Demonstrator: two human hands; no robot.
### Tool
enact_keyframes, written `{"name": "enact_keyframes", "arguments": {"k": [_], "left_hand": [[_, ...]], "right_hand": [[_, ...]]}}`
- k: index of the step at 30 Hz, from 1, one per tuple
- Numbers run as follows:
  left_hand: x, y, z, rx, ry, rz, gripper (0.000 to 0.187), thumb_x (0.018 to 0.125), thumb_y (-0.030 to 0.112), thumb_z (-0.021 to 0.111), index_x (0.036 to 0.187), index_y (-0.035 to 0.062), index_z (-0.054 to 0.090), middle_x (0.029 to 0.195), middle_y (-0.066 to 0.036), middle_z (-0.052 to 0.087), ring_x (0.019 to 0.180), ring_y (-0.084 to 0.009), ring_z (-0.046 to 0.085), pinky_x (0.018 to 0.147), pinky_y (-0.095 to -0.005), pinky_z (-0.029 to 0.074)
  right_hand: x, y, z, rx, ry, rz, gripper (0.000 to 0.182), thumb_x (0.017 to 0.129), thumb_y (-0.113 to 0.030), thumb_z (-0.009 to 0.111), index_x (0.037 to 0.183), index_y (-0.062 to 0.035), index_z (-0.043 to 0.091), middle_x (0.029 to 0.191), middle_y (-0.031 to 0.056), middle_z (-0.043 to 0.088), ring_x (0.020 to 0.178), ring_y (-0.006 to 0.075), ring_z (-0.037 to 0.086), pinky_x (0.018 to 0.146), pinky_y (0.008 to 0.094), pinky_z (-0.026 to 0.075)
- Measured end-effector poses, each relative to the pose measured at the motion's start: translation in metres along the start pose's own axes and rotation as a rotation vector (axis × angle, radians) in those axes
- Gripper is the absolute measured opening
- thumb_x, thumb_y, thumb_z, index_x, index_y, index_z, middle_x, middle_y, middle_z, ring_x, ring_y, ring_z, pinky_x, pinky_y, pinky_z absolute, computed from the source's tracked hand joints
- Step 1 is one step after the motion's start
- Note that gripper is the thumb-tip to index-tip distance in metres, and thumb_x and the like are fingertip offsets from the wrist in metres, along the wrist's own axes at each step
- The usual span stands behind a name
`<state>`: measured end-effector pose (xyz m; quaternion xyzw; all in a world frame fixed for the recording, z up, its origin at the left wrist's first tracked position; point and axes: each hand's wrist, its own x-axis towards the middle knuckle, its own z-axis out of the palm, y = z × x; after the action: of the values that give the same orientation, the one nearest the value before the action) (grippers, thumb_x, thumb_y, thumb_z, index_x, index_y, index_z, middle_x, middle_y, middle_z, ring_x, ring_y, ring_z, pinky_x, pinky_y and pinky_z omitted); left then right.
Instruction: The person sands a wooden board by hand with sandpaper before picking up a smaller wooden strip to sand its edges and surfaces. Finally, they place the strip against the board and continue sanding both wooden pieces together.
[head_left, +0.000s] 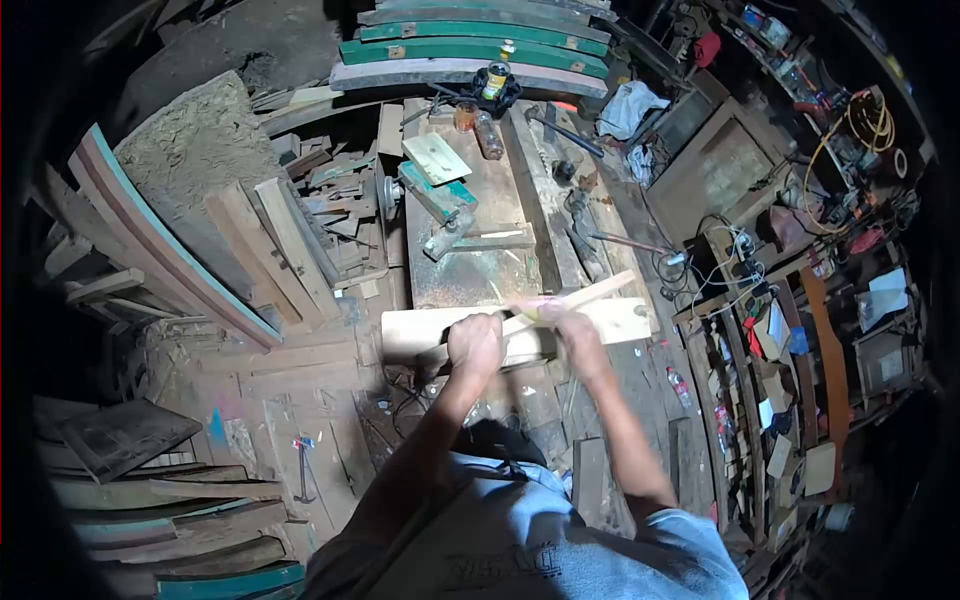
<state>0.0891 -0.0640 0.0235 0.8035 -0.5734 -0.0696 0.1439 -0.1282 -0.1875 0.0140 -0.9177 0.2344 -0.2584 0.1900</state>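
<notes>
The pale board lies crosswise at the near end of the workbench. The left hand is closed in a fist on the board's near edge, pinning it. The right hand is blurred; it seems wrapped around a thin wooden strip angled across the board. This looks like marking or measuring; keeping the board steady matters. No writing is legible, not even on the yellow-labelled can at the far end.

The one camera sits on my head, a wide fisheye looking steeply down at the bench, near my arms.
</notes>
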Motion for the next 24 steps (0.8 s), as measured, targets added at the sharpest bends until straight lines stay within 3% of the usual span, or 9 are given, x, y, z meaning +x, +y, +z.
{"name": "enact_keyframes", "arguments": {"k": [2,4,6,9,12,14,18,20,24], "left_hand": [[0.002,-0.007,0.017,-0.02,0.039,0.023,0.015,0.09,0.017,0.072,0.088,0.0101,0.085,0.087,-0.019,0.082,0.081,-0.0353,0.083,0.072,-0.0486,0.065],[0.004,-0.003,0.01,-0.033,0.031,-0.009,0.015,0.088,0.016,0.073,0.086,0.0082,0.085,0.086,-0.019,0.082,0.077,-0.0346,0.083,0.071,-0.0478,0.065],[0.007,0.001,-0.002,-0.024,-0.027,-0.03,0.016,0.089,0.015,0.072,0.086,0.0078,0.086,0.087,-0.019,0.083,0.08,-0.0341,0.084,0.072,-0.0471,0.066],[0.007,0.0,-0.001,-0.005,-0.073,-0.03,0.019,0.092,0.016,0.07,0.089,0.0075,0.087,0.089,-0.02,0.083,0.082,-0.0337,0.084,0.072,-0.046,0.066],[0.009,-0.001,0.006,-0.003,-0.078,-0.039,0.019,0.092,0.014,0.07,0.089,0.0074,0.087,0.089,-0.019,0.084,0.082,-0.0331,0.084,0.072,-0.0449,0.066],[0.007,-0.001,0.009,-0.014,-0.011,-0.02,0.019,0.092,0.013,0.069,0.087,0.0074,0.086,0.088,-0.019,0.083,0.08,-0.0332,0.084,0.071,-0.0447,0.066],[0.002,-0.001,0.011,-0.021,0.022,0.01,0.019,0.092,0.014,0.069,0.086,0.0079,0.086,0.086,-0.019,0.083,0.078,-0.0346,0.083,0.071,-0.0458,0.066],[0.001,-0.001,0.009,-0.002,-0.005,-0.002,0.019,0.092,0.015,0.069,0.086,0.0083,0.086,0.086,-0.019,0.083,0.078,-0.0347,0.083,0.071,-0.0457,0.065],[0.0,0.001,0.013,0.059,0.016,-0.024,0.016,0.091,0.019,0.074,0.086,0.01,0.086,0.084,-0.017,0.083,0.079,-0.0321,0.084,0.07,-0.0441,0.065]], "right_hand": [[0.012,0.048,-0.033,-0.13,0.138,0.381,0.029,0.105,-0.004,0.065,0.131,-0.0085,0.079,0.123,0.0276,0.078,0.12,0.0473,0.075,0.097,0.052,0.061],[0.013,0.081,-0.065,-0.165,0.224,0.54,0.027,0.106,-0.001,0.064,0.13,-0.0032,0.077,0.121,0.0286,0.079,0.114,0.0486,0.077,0.094,0.0533,0.062],[-0.004,0.094,-0.034,-0.21,0.406,0.355,0.028,0.106,-0.002,0.064,0.131,-0.0007,0.077,0.125,0.0283,0.08,0.117,0.0476,0.077,0.099,0.051,0.062],[-0.019,0.0,0.016,-0.047,0.361,0.288,0.035,0.1,0.006,0.066,0.133,0.0014,0.076,0.132,0.0288,0.078,0.129,0.048,0.073,0.114,0.0528,0.056],[-0.031,-0.024,0.015,-0.002,0.075,0.092,0.037,0.097,0.007,0.069,0.132,-0.0008,0.076,0.131,0.0268,0.078,0.125,0.0488,0.074,0.112,0.0525,0.057],[-0.015,0.006,-0.02,-0.098,0.096,0.104,0.036,0.099,0.006,0.065,0.133,0.002,0.077,0.13,0.0293,0.078,0.124,0.0464,0.076,0.109,0.0511,0.059],[0.018,0.044,-0.072,-0.271,0.159,0.621,0.045,0.1,0.005,0.063,0.143,-0.0015,0.072,0.123,0.0292,0.078,0.117,0.0508,0.075,0.101,0.0547,0.06],[0.017,0.031,-0.053,-0.198,0.154,0.293,0.045,0.098,0.006,0.063,0.141,-0.0008,0.073,0.13,0.0293,0.077,0.125,0.0495,0.073,0.107,0.0528,0.059],[-0.004,-0.023,-0.004,0.015,-0.019,0.025,0.051,0.089,0.011,0.068,0.137,-0.0016,0.075,0.138,0.0268,0.076,0.135,0.0444,0.071,0.12,0.05,0.054]]}}
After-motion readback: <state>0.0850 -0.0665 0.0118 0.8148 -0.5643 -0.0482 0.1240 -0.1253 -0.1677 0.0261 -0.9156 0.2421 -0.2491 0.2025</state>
